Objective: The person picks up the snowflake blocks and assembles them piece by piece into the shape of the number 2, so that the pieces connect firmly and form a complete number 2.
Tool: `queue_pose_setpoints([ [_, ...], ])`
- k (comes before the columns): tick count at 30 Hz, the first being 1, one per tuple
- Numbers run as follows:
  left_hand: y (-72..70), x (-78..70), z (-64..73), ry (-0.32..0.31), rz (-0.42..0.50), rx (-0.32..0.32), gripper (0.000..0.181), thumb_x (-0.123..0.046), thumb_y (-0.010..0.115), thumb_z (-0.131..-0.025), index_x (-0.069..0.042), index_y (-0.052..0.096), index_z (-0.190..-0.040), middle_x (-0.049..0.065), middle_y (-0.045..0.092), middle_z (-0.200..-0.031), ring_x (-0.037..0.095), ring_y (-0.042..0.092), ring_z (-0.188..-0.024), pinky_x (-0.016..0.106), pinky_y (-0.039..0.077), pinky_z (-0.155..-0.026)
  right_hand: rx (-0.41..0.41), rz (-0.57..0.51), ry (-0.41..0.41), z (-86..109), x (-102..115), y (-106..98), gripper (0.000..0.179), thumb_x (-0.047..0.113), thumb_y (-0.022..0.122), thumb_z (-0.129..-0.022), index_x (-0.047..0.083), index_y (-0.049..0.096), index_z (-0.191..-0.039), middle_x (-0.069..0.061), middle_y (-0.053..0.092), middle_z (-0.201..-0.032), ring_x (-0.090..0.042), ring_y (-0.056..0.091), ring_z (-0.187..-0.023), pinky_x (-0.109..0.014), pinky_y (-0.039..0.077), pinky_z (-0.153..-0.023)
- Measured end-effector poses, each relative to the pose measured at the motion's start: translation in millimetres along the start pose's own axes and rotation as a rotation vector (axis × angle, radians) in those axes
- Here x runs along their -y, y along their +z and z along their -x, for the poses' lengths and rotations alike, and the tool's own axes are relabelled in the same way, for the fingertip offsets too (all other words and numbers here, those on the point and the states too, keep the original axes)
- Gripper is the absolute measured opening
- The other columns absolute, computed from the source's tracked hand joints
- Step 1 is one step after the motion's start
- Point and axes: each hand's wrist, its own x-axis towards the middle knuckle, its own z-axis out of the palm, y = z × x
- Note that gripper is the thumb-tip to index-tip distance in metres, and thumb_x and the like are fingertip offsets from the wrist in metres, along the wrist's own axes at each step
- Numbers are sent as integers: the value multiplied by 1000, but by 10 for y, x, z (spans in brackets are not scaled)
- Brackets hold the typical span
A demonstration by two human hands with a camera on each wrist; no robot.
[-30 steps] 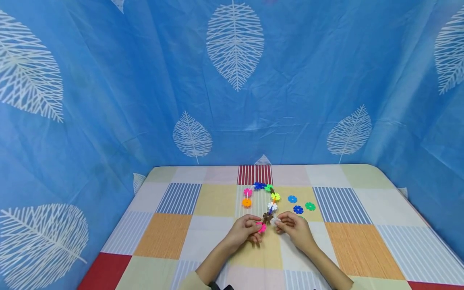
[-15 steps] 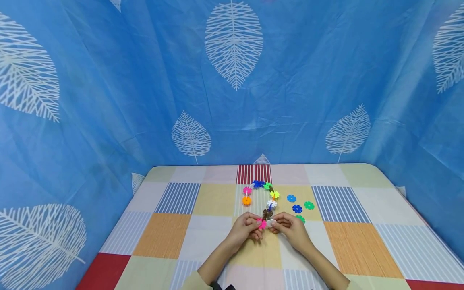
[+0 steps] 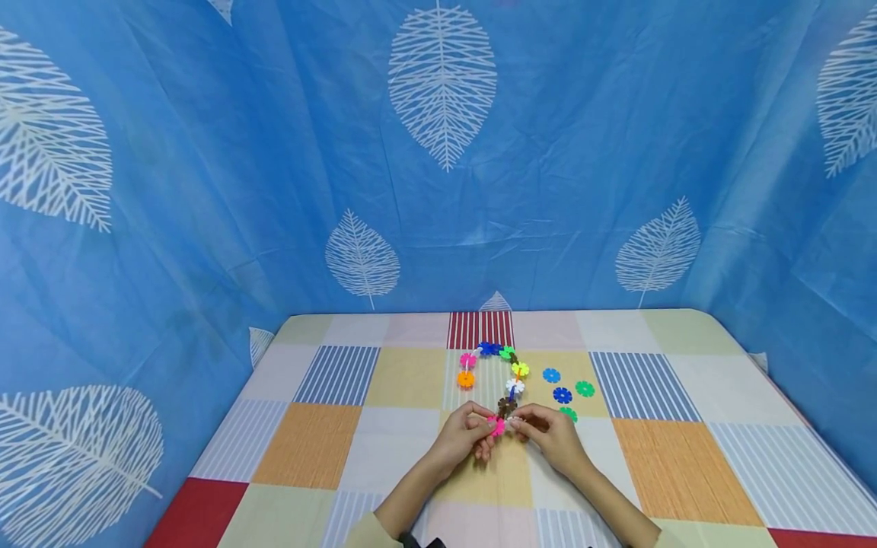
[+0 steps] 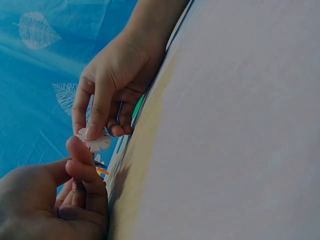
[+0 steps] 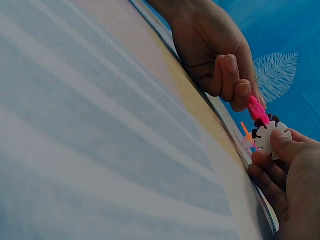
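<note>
My left hand (image 3: 460, 438) pinches a pink snowflake-shaped building disc (image 3: 498, 429) at the near end of a chain of linked discs. Thumb and fingers of my right hand (image 3: 553, 438) hold a white notched disc (image 5: 268, 142) against the pink one; whether their slots interlock cannot be told. Just beyond is a brown disc (image 3: 507, 407) of the chain. From there the chain curves away through a white disc (image 3: 515, 387), a yellow disc (image 3: 521, 369), a green disc (image 3: 507, 352) and blue discs (image 3: 489, 348), round to an orange disc (image 3: 466, 380).
Loose discs lie right of the chain: a light blue disc (image 3: 551, 375), a dark blue disc (image 3: 562, 395), a green disc (image 3: 585, 389) and another green disc (image 3: 569, 413) beside my right hand. A patchwork cloth (image 3: 404, 441) covers the table; blue curtains (image 3: 548, 190) surround it.
My right hand has moved left, bringing the white disc up to the pink one. The white disc has since turned nearly edge-on in the head view. My left hand keeps its hold.
</note>
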Motion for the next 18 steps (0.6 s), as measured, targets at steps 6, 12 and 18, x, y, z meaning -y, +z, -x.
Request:
queue_pose_setpoints([
  [6,-9,19,-18,2,-13,-1,20,-2,53,-91,6,45,-108,3,56,-62,8,50,-43,15,39,-40,1,-40,-41,-6,-32,14,8,-8,62,-82,-8,64,-90,-20,65,-76,-31,62,-57,-35,54,-53],
  [12,-10,35,-35,-7,-23,-16,19,1,52,-91,6,46,-108,4,56,-61,8,50,-42,16,37,-40,7,-47,-62,-12,-38,17,9,-9,60,-83,-8,62,-92,-20,64,-75,-31,62,-58,-35,54,-53],
  [18,4,-1,-10,-10,-1,-23,18,3,50,-91,8,46,-108,4,56,-62,7,48,-43,15,37,-41,18,-42,-82,-9,-47,21,10,-10,61,-82,-8,63,-92,-19,64,-77,-31,62,-59,-35,54,-55],
])
